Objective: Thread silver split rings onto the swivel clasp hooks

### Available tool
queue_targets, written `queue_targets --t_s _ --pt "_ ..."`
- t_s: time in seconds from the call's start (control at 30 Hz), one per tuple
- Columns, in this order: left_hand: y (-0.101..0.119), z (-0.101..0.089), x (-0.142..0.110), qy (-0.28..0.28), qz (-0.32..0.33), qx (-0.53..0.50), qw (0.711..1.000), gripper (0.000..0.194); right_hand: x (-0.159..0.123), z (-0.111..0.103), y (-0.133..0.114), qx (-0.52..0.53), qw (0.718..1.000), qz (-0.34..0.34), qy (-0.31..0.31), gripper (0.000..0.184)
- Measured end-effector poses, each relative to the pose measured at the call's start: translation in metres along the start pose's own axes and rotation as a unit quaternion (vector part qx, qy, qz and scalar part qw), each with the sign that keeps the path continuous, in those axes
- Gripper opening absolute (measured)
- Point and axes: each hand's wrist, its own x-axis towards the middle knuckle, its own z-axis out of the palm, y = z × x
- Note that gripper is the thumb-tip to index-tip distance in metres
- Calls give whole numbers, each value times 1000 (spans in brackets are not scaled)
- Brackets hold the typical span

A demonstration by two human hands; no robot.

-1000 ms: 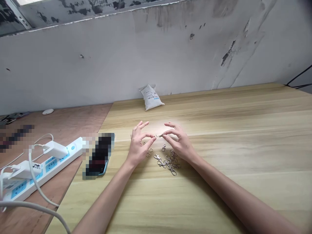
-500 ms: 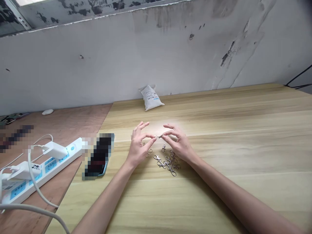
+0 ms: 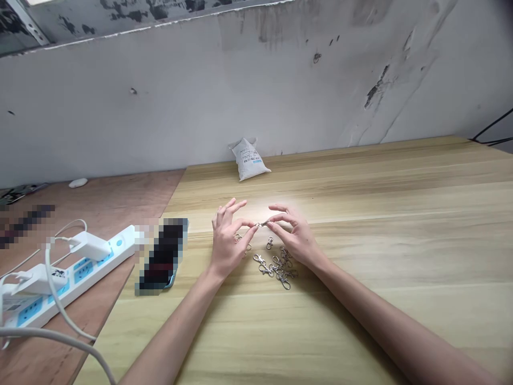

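My left hand (image 3: 228, 235) and my right hand (image 3: 292, 232) hover over the table, facing each other. Between their thumb and forefinger tips they pinch a small silver swivel clasp (image 3: 261, 225). Below my right hand lies a loose heap of silver lobster-claw swivel clasps (image 3: 276, 266). Another clasp (image 3: 269, 243) lies apart, just above the heap. Next to my left hand's little-finger side, a small metal clasp (image 3: 244, 247) is partly hidden by that hand.
The clasps lie on a pale wood-grain table (image 3: 360, 256). A pixelated phone in a blue case (image 3: 164, 256) lies to the left. Beyond it, on a lower plywood surface (image 3: 100, 200), sit a white power strip (image 3: 76, 272) with chargers and cables. A white sachet (image 3: 248, 160) leans against the wall.
My left hand has shifted slightly left and now covers more of the small clasp beside it. Both hands still pinch the swivel clasp. The view has tilted slightly.
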Motion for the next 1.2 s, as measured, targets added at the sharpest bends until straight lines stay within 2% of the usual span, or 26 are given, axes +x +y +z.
queue_targets --t_s 0.17,0.4,0.7,1.2 --pt "-2 1 -1 -3 -1 -3 1000 6 0 -1 0 32 999 15 -6 13" --pt "-2 1 0 3 -42 -42 998 7 0 -3 -5 52 998 19 -18 15" --pt "-2 8 -1 6 -109 -109 988 8 -1 -2 -8 -27 998 -45 23 9" --pt "3 11 -3 29 -140 -89 986 10 -4 6 -15 -145 979 -121 74 14"
